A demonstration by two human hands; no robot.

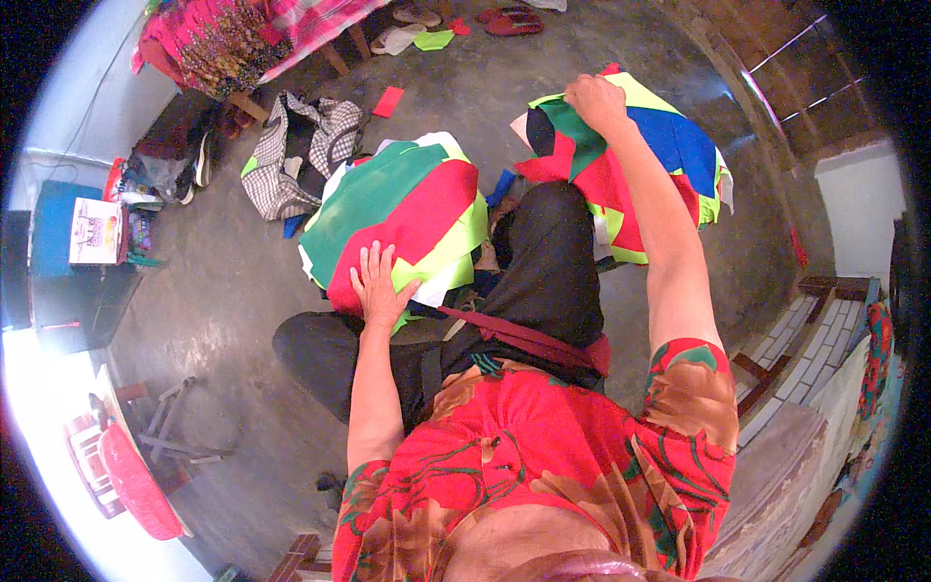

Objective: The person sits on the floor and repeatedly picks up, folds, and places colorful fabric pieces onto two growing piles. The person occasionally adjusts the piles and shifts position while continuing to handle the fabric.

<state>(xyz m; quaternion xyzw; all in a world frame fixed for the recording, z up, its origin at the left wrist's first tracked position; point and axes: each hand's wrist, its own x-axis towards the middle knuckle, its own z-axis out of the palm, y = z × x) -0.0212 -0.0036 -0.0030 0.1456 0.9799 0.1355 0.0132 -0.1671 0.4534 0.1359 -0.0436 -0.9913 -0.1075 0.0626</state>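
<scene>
Two heaps of cut cloth pieces lie before me on the floor. My left hand rests with spread fingers on the near edge of the left cloth heap, whose top pieces are green, red, yellow-green and white. Out to the right, my right hand is closed at the far edge of the right cloth heap, among green, yellow-green and red pieces. A large blue piece shows on that heap. What the right fingers pinch is hidden by the hand.
A checked grey-and-white cloth bag sits beyond the left heap. A red scrap lies on the floor. At the far left stands a bed with a pink checked cover. A blue cabinet is at the left, a red chair lower left.
</scene>
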